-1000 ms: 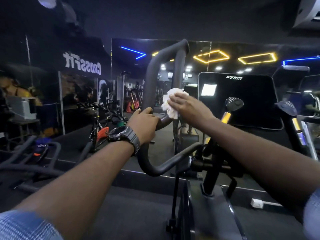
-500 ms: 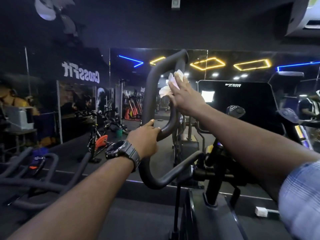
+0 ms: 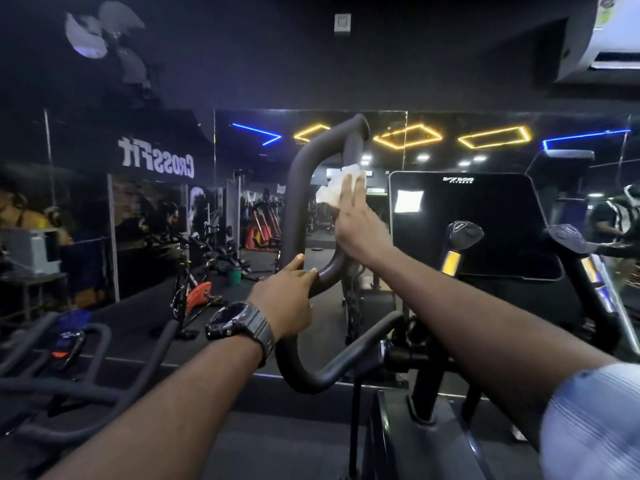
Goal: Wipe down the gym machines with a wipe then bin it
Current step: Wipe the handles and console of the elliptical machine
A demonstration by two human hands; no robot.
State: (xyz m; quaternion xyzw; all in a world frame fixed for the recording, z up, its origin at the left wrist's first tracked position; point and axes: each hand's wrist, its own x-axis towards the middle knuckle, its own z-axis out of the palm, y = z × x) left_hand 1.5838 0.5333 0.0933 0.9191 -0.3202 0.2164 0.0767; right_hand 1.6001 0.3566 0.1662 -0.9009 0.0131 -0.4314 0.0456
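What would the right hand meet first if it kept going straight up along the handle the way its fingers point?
Probably the handle's top bend, just above the right hand and its wipe; depth is unclear.

2 bare arms reach out from the bottom edge. The left wrist wears a chunky dark gray watch (image 3: 239,323) with a ridged strap and a round face. The right arm has a light blue sleeve (image 3: 592,420) with thin stripes.
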